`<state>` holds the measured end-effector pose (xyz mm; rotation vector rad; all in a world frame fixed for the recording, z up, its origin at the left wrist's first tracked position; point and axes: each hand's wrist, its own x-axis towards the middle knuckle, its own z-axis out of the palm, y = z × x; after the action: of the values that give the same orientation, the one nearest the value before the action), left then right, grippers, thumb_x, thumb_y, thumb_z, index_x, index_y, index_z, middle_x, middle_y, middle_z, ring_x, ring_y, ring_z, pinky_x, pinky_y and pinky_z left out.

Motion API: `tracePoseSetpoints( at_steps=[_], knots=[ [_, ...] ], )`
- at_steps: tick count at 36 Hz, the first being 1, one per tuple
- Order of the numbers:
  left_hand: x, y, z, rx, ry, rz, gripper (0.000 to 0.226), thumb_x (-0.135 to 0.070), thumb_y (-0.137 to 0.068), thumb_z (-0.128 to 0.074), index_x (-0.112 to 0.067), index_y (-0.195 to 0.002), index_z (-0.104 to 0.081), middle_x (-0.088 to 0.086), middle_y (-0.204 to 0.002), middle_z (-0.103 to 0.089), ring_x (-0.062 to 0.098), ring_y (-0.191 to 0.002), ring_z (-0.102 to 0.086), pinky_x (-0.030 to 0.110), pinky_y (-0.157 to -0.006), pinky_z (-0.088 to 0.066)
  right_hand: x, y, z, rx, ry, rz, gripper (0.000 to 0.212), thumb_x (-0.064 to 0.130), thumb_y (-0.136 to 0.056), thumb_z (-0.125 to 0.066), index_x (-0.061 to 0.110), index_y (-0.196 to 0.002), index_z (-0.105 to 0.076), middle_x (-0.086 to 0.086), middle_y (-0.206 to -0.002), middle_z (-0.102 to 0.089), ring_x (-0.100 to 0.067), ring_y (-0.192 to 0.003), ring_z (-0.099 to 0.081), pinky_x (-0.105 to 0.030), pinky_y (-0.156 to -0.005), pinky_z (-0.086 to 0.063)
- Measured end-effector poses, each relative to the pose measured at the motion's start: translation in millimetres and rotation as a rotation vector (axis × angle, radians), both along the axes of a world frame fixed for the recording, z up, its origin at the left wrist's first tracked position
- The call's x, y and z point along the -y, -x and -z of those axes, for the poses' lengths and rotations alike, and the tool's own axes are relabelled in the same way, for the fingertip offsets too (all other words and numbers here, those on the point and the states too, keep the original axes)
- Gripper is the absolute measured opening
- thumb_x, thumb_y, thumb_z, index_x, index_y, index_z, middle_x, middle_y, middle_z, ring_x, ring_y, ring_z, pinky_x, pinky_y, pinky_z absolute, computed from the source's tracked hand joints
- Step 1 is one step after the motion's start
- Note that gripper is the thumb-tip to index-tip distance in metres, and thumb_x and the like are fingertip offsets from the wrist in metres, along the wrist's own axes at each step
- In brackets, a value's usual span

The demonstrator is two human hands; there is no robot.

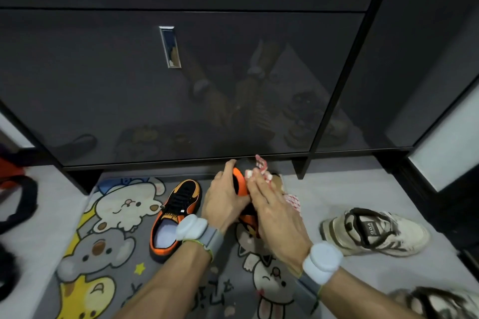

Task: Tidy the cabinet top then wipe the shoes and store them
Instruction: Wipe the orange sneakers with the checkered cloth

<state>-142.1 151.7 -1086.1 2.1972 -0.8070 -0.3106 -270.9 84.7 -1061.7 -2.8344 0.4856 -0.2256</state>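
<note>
- Left hand [223, 199] gripped the orange shoe [239, 181], close in front of the cabinet [181, 90], at its bottom edge.
- Right hand [274, 212] lay flat, fingers straight, pressing the red-white cloth [261, 166] against that shoe.

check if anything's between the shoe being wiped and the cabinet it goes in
Yes: the cabinet front is closed just beyond the orange shoe, its handle untouched. The left hand grips the shoe and the right hand presses the cloth on it.
</note>
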Motion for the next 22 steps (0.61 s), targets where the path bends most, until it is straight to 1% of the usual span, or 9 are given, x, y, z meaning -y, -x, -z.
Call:
tracePoseSetpoints(
  at_steps=[1,2,5,8,11,15,18,20,22],
  knots=[
    [-0.8,-1.8,-0.2,-0.004,-0.007,0.005,0.081,-0.046,-0.069,-0.078,-0.035,-0.138,-0.036,0.003,-0.121,-0.061,0.027,-0.116,-0.058,0.041,-0.094,-0.05,4.3,0.3,-0.3,0.025,-0.028,0.041,0.086,-0.004,-0.09,-0.053,0.017,-0.158,-0.005,0.0,-0.166,-0.001,-0.021,-0.152,-0.007,-0.029,-0.116,-0.02],
    [-2.2,-3.0,0.9,-0.007,-0.025,0.016,0.088,-0.051,-0.065,-0.081,-0.034,-0.139,-0.037,0.003,-0.125,-0.061,0.026,-0.118,-0.057,0.039,-0.095,-0.049,8.7,-0.6,-0.3,0.055,-0.038,0.086,0.084,-0.003,-0.091,-0.052,0.019,-0.158,-0.006,0.001,-0.166,-0.003,-0.02,-0.152,-0.009,-0.029,-0.117,-0.02],
    [-3.5,-0.8,0.0,-0.014,-0.096,0.052,0.1,-0.06,-0.064,-0.082,-0.029,-0.146,-0.035,0.005,-0.136,-0.058,0.025,-0.127,-0.053,0.036,-0.1,-0.047,24.7,-12.0,-6.2,0.117,-0.071,0.153,0.08,0.0,-0.091,-0.052,0.021,-0.158,-0.013,0.001,-0.165,-0.011,-0.022,-0.15,-0.02,-0.04,-0.115,-0.035],
    [-3.6,7.1,-2.4,-0.031,-0.135,0.118,0.096,-0.059,-0.066,-0.078,-0.028,-0.147,-0.036,0.004,-0.136,-0.058,0.024,-0.127,-0.053,0.037,-0.101,-0.047,27.7,-22.2,-13.8,0.035,-0.077,0.118,0.08,0.001,-0.095,-0.048,0.022,-0.158,-0.004,0.001,-0.166,0.0,-0.022,-0.152,-0.01,-0.04,-0.119,-0.027],
    [-4.4,7.0,-6.9,-0.058,-0.141,0.122,0.083,-0.053,-0.065,-0.074,-0.038,-0.139,-0.038,0.004,-0.123,-0.065,0.026,-0.115,-0.062,0.039,-0.093,-0.053,17.9,-20.7,-10.8,-0.083,-0.067,0.067,0.079,0.0,-0.097,-0.043,0.021,-0.158,0.0,0.001,-0.166,0.007,-0.023,-0.152,-0.003,-0.037,-0.121,-0.018],
    [-5.9,2.4,-8.0,-0.094,-0.128,0.13,0.088,-0.058,-0.057,-0.071,-0.041,-0.138,-0.039,0.002,-0.12,-0.066,0.023,-0.113,-0.062,0.04,-0.093,-0.054,11.2,-12.1,-3.7,-0.079,-0.066,0.053,0.081,0.0,-0.096,-0.046,0.022,-0.158,0.001,0.003,-0.166,0.007,-0.022,-0.152,-0.001,-0.036,-0.121,-0.016],
    [-4.6,-3.1,-6.6,-0.078,-0.169,0.166,0.093,-0.06,-0.055,-0.075,-0.039,-0.139,-0.043,0.001,-0.125,-0.063,0.021,-0.118,-0.058,0.037,-0.096,-0.052,10.2,-7.8,-3.6,-0.071,-0.08,0.083,0.071,0.007,-0.099,-0.044,0.023,-0.159,-0.009,0.002,-0.166,-0.004,-0.021,-0.152,-0.01,-0.035,-0.121,-0.017],
    [-2.7,-6.7,-10.0,-0.081,-0.217,0.233,0.089,-0.051,-0.06,-0.084,-0.034,-0.139,-0.048,-0.003,-0.13,-0.061,0.018,-0.122,-0.055,0.027,-0.095,-0.046,14.6,-8.0,-4.6,-0.084,-0.079,0.108,0.064,0.013,-0.099,-0.046,0.022,-0.157,-0.02,-0.001,-0.163,-0.019,-0.024,-0.148,-0.023,-0.036,-0.118,-0.025],
    [-1.1,-8.9,-12.8,-0.104,-0.281,0.295,0.09,-0.046,-0.064,-0.087,-0.034,-0.143,-0.046,-0.006,-0.138,-0.056,0.016,-0.127,-0.051,0.021,-0.093,-0.039,21.2,-7.7,-5.6,-0.09,-0.077,0.133,0.061,0.015,-0.096,-0.05,0.02,-0.154,-0.031,-0.003,-0.155,-0.035,-0.025,-0.14,-0.037,-0.035,-0.112,-0.037]
  ],
)
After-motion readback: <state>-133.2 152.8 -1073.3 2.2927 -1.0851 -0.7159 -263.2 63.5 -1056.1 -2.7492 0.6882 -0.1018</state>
